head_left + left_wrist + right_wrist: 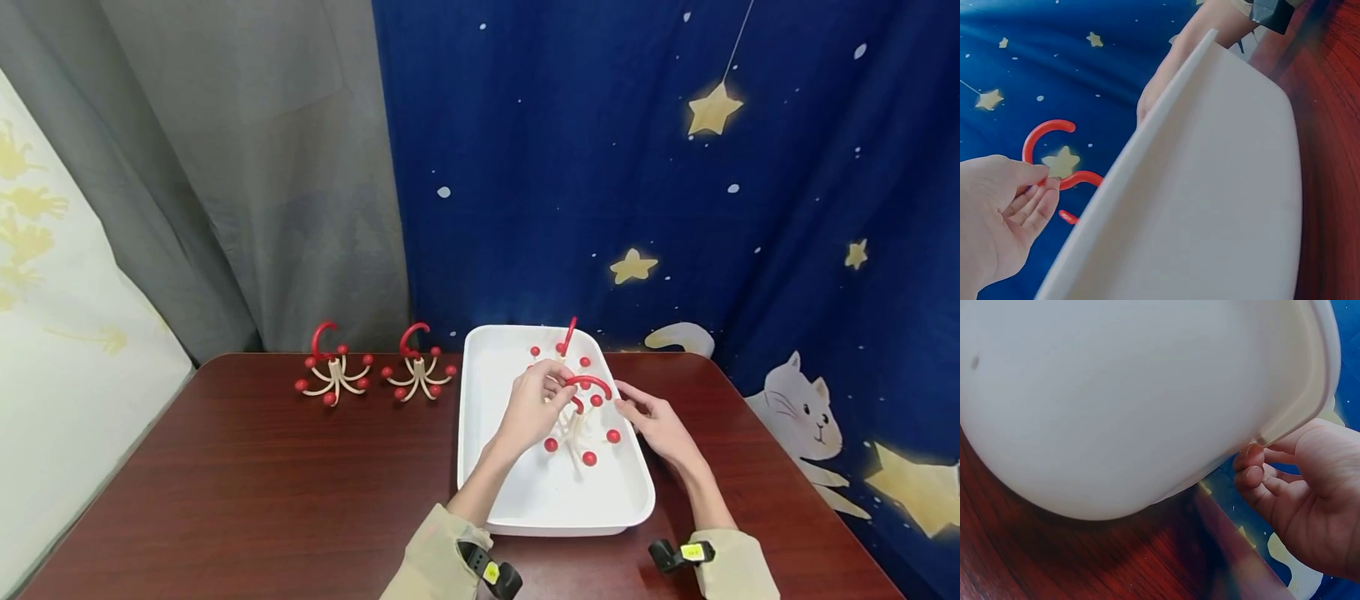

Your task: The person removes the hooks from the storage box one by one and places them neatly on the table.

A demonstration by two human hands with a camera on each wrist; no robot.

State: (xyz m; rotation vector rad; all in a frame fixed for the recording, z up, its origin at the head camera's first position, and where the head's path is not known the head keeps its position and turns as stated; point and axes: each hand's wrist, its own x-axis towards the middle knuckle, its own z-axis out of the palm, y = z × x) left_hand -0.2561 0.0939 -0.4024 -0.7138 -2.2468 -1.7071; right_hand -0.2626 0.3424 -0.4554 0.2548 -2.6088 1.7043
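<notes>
My left hand [534,408] pinches the red hook [588,381] of a claw-shaped hanger between thumb and fingers, over the white plastic tub [510,500]. From the left wrist, that red hook [1047,134] shows as a curved S shape. Cream prongs [576,433] tipped with red balls spread below, inside the tub. Another hanger's upright red hook [570,335] stands at the tub's far end, its prongs partly hidden by my left hand. My right hand [660,423] grips the tub's right rim, with curled fingers [1252,476] at its edge.
Two similar red-and-cream hangers, one at the far left [335,379] and one beside the tub [419,375], stand on the dark red wooden table [300,492]. Grey and blue curtains [525,167] hang behind the table's back edge.
</notes>
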